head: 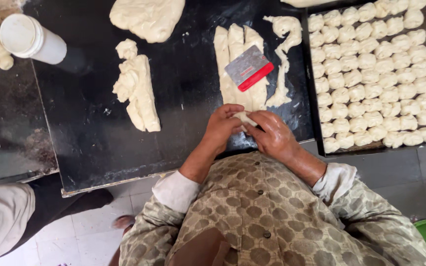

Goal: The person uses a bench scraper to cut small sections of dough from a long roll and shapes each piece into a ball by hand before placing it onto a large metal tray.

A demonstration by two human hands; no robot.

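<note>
**Dough piece pinched between both hands, low centre of frame**

Dough piece (pixel 244 118) sits between my left hand (pixel 221 128) and right hand (pixel 273 136), fingers (pixel 232 109) curled narrow around it, just over the near edge of the black worktop (pixel 183 123). Squeeze unevenly and I judge it could tear or slip off that edge onto the floor. Cut dough strips (pixel 237 64) and the red-edged scraper (pixel 249 68) lie just above; a careless elbow might drag them. At right, the tray (pixel 310 118) of dough balls (pixel 371 74) looks nearly full, so crowding could stick pieces together.

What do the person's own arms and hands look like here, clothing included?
Both hands, left hand and right hand, are bare, with no gloves, rings or watch visible. Each arm wears a tan patterned sleeve pushed back, with a plain white cuff showing beneath it.
</note>
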